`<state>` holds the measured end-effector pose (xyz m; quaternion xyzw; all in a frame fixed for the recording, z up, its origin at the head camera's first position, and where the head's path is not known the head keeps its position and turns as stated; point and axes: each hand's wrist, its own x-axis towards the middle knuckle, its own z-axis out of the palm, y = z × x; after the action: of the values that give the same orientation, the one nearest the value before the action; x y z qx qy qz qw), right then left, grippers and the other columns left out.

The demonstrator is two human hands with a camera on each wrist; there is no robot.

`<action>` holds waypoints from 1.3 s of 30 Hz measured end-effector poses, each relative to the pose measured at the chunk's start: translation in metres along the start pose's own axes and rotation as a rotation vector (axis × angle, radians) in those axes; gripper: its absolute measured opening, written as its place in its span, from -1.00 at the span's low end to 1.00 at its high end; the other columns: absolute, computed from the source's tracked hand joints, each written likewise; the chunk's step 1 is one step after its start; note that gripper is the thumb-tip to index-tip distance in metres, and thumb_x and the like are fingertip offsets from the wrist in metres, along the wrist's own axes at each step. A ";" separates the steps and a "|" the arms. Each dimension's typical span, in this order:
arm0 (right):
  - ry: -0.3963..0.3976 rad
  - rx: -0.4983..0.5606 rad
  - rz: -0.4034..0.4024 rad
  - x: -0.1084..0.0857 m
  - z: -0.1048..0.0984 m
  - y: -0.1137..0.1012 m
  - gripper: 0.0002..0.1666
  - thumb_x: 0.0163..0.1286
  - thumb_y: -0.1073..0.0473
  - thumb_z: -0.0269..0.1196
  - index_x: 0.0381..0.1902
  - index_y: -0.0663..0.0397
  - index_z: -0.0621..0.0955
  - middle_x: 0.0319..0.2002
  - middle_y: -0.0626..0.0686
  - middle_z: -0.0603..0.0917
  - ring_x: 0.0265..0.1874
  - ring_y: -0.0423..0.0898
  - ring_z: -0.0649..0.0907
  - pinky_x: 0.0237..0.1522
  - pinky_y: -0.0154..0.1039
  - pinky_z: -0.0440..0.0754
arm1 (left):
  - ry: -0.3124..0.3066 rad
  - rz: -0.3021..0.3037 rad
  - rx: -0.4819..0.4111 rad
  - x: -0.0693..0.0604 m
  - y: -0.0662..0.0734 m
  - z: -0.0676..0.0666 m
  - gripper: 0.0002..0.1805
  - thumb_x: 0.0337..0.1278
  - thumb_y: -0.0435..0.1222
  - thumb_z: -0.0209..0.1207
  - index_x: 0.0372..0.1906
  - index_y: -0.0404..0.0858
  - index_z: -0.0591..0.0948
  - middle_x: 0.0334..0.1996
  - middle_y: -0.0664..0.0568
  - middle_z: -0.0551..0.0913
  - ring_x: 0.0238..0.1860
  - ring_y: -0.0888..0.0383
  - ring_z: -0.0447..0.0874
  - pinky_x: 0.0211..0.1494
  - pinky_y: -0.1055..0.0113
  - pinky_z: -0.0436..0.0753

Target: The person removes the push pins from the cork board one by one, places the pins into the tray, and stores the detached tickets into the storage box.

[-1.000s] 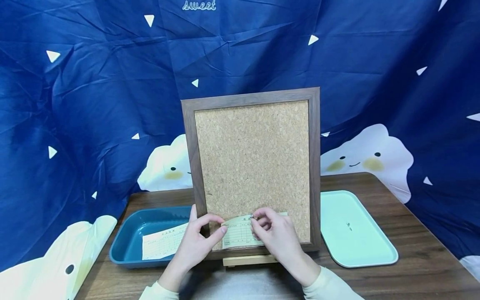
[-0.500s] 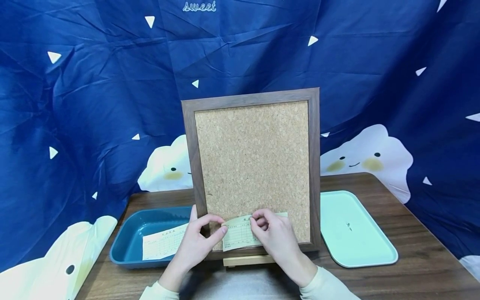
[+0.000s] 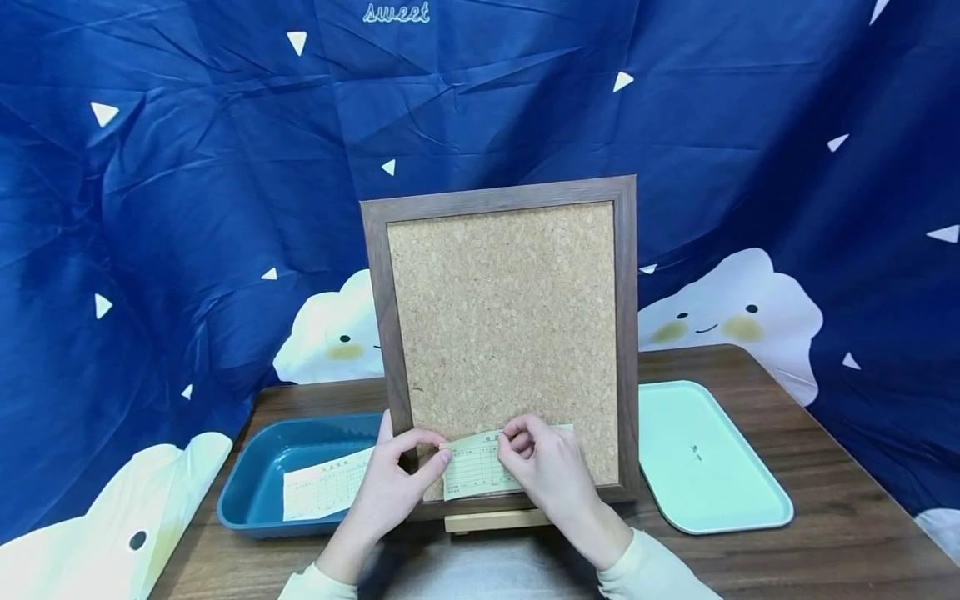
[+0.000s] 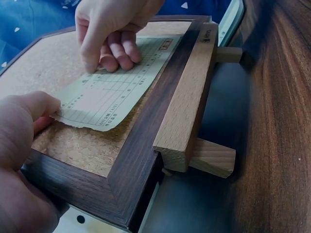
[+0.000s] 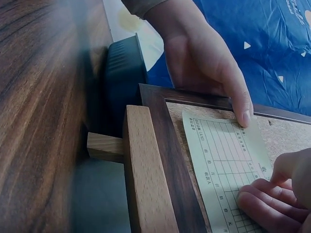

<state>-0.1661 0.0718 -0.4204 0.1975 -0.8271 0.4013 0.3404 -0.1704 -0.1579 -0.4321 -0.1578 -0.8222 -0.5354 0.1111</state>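
Observation:
A pale green printed receipt slip (image 3: 471, 469) lies against the lower part of a cork board (image 3: 510, 325) with a dark wooden frame. My left hand (image 3: 397, 479) pinches the slip's upper left corner between thumb and forefinger, its other fingers behind the frame. At the slip's top edge, near the middle, my right hand (image 3: 553, 471) pinches what looks like a small pushpin, mostly hidden by the fingertips. In the left wrist view the slip's lower edge (image 4: 104, 127) stands off the cork. The right wrist view shows the left thumb (image 5: 243, 114) on the slip's corner.
A wooden easel ledge (image 3: 495, 522) carries the frame. To the left, a blue bin (image 3: 258, 500) holds a second printed slip (image 3: 322, 487). On the right, a mint tray (image 3: 720, 492) bears a few tiny dark items (image 3: 696, 452). A blue curtain (image 3: 487, 100) hangs behind.
The right fingertips have shifted slightly and now cover the small glint seen between them a second ago. The slip's lower left corner sits slightly lower. My left hand keeps its place.

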 end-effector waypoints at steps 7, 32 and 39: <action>-0.035 0.035 0.050 0.000 0.000 -0.001 -0.77 0.17 0.48 0.46 -0.40 0.06 0.69 -0.58 -0.11 0.74 -0.59 -0.42 0.63 -0.49 -0.59 0.58 | 0.015 0.021 0.003 -0.001 -0.001 0.000 -0.90 0.31 -0.26 0.46 -0.25 0.07 0.82 -0.23 0.16 0.82 0.72 -0.46 -0.19 0.58 -0.59 -0.04; -0.090 0.086 0.045 0.001 -0.008 0.003 -0.79 0.17 0.46 0.42 -0.38 0.06 0.68 -0.56 -0.12 0.74 -0.54 -0.47 0.62 -0.45 -0.56 0.63 | 0.025 0.004 -0.003 -0.001 0.003 0.001 -0.90 0.33 -0.24 0.46 -0.26 0.09 0.80 -0.06 0.02 0.74 0.69 -0.32 -0.01 0.54 -0.54 0.13; -0.085 0.098 0.042 0.001 -0.010 0.003 -0.77 0.17 0.47 0.43 -0.39 0.05 0.66 -0.56 -0.12 0.75 -0.53 -0.46 0.63 -0.45 -0.54 0.65 | 0.037 0.005 -0.005 0.000 0.004 0.003 -0.90 0.35 -0.25 0.44 -0.27 0.06 0.81 -0.03 -0.01 0.72 0.67 -0.32 0.02 0.53 -0.56 0.14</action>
<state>-0.1646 0.0810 -0.4169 0.2135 -0.8242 0.4394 0.2865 -0.1685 -0.1539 -0.4300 -0.1504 -0.8183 -0.5399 0.1272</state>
